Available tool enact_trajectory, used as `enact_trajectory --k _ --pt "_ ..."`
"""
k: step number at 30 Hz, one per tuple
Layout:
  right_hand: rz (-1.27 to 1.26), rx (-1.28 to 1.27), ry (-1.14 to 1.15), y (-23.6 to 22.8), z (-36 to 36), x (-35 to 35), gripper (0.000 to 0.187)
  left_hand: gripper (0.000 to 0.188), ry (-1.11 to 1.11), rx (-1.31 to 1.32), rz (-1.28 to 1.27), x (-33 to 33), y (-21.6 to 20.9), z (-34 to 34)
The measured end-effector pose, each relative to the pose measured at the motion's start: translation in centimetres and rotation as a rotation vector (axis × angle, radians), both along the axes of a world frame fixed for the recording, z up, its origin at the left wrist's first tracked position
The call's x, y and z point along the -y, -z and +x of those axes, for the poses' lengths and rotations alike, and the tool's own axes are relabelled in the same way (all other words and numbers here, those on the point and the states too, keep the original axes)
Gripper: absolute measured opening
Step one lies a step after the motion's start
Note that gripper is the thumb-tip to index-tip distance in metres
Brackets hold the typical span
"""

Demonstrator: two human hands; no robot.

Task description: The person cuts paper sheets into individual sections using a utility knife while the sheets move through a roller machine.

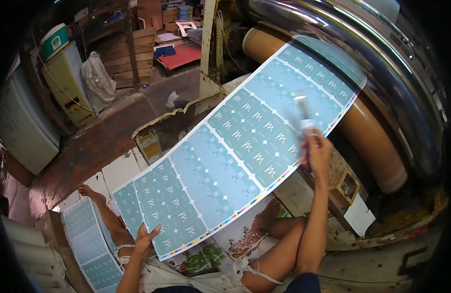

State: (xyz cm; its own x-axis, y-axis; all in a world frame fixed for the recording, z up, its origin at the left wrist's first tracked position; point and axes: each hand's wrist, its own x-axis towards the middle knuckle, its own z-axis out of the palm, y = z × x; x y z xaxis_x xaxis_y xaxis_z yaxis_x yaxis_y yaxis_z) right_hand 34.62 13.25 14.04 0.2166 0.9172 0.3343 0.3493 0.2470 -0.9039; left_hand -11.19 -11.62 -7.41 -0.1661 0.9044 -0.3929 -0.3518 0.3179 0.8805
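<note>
A long printed sheet (211, 168) in pale blue and teal, with a colour strip along one edge, slopes from my lap up to the rollers. Its near edge is pinched between the thumb and fingers of my left hand (146, 238). My right hand (317, 150) is wrapped round the handle of a flat brush (303, 111), held over the upper right part of the sheet. The brush is smeared by motion, and I cannot tell whether its tip touches the print. The sheet's far end lies against a large shiny roller (352, 36).
Below the shiny cylinder sits a brown roller (377, 141). A small wooden box frame (345, 186) stands right of my forearm. More printed sheets (91, 244) lie at lower left. A white sack (97, 80) and a teal cooler (55, 41) are at the far left.
</note>
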Motion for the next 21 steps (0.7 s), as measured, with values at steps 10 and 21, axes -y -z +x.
enact_trajectory --k 10,21 --pt "0.125 -0.122 0.294 1.1 12.4 -3.1 0.039 0.043 0.085 -0.014 0.02 1.1 0.9 -3.0" --pt "0.305 0.426 0.545 2.6 12.8 -3.3 0.03 0.043 -0.009 0.022 -0.084 4.8 -2.8 -5.3"
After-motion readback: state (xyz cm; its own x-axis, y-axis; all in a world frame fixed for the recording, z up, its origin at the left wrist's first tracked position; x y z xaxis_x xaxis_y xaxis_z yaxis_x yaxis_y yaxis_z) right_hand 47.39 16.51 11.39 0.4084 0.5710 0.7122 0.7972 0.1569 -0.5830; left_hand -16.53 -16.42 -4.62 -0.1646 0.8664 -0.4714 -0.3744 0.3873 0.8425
